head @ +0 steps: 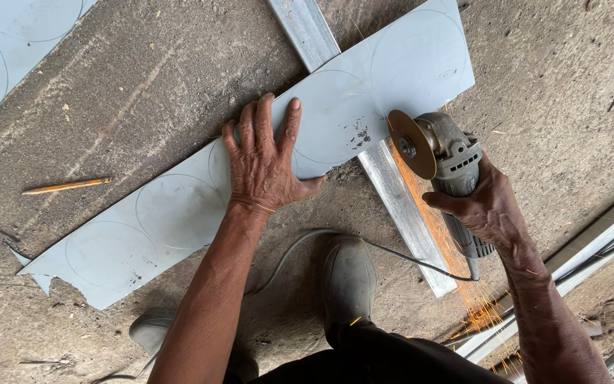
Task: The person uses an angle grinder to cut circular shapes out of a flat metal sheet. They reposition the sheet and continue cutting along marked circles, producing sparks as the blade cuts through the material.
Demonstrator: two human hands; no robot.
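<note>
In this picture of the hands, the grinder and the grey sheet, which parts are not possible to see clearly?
- Head view: the grey sheet under the left hand is covered by the palm.
- The grinder body is partly wrapped by the right hand.
- The cutting contact is hidden behind the disc and sparks.
- The metal bar passes under the sheet.
- The second sheet is cut off by the frame edge.

Sheet point(179, 213) lies on the floor point(548, 57), across a metal bar point(399, 192). Left hand point(264, 160) rests on sheet; grinder point(442, 156) in right hand point(488, 206) at sheet's right. Pencil point(65, 186) lies left.
</note>
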